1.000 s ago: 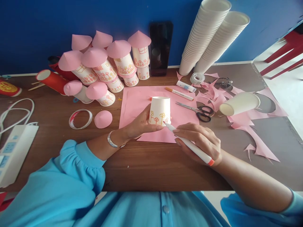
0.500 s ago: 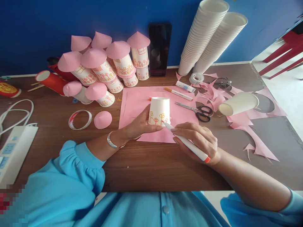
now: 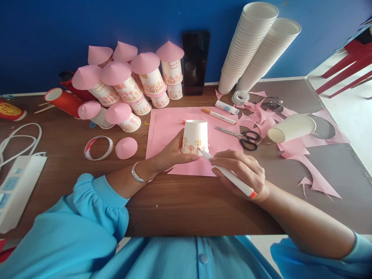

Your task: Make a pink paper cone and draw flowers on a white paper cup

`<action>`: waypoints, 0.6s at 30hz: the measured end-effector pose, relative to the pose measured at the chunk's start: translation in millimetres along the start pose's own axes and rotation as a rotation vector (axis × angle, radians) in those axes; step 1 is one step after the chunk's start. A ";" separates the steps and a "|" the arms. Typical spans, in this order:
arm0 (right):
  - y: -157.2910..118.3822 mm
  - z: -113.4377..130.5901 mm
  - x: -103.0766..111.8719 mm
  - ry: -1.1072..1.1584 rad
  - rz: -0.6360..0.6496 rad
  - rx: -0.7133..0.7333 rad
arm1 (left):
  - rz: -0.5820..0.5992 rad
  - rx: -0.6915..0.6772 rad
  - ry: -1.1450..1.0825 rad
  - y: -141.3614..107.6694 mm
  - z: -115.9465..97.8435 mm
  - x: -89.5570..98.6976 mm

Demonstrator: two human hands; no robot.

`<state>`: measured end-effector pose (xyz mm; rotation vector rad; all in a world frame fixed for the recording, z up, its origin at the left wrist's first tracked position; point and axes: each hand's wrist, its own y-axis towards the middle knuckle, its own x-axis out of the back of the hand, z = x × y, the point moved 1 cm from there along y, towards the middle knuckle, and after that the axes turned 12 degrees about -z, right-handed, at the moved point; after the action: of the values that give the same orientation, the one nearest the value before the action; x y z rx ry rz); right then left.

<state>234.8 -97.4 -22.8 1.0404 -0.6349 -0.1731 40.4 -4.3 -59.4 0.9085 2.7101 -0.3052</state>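
My left hand (image 3: 174, 152) grips a white paper cup (image 3: 195, 131) over the pink paper sheets (image 3: 165, 120). The cup is upside down, and red and yellow flowers are drawn around its lower part. In my right hand (image 3: 242, 170) is a white marker (image 3: 232, 176) with a red end cap, its tip at the cup's flowers. An orange-and-white marker (image 3: 219, 116), a glue tube (image 3: 227, 107) and black-handled scissors (image 3: 242, 136) lie just beyond my hands.
Decorated cups with pink cone roofs (image 3: 145, 63) stand at the back left, beside a black phone (image 3: 195, 62). Tall cup stacks (image 3: 250, 40) lean against the wall. Pink scraps (image 3: 308, 166) and a lying cup (image 3: 292, 128) are on the right, a power strip (image 3: 21, 190) on the left.
The view has shifted very slightly. Both hands hold the cup and marker almost as before, with the marker tip still at the flowers.
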 end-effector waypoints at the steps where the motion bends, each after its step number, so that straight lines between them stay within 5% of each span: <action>1: 0.0 0.0 -0.2 0.001 -0.001 0.000 | 0.002 0.001 0.000 -0.2 0.3 0.3; 18: -1.5 -1.5 0.6 -0.016 -0.008 -0.005 | -0.018 0.019 -0.042 -0.2 0.1 -1.3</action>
<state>236.4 -97.3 -24.3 1.0380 -0.6443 -0.1903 41.2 -5.3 -59.1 0.8739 2.6822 -0.3502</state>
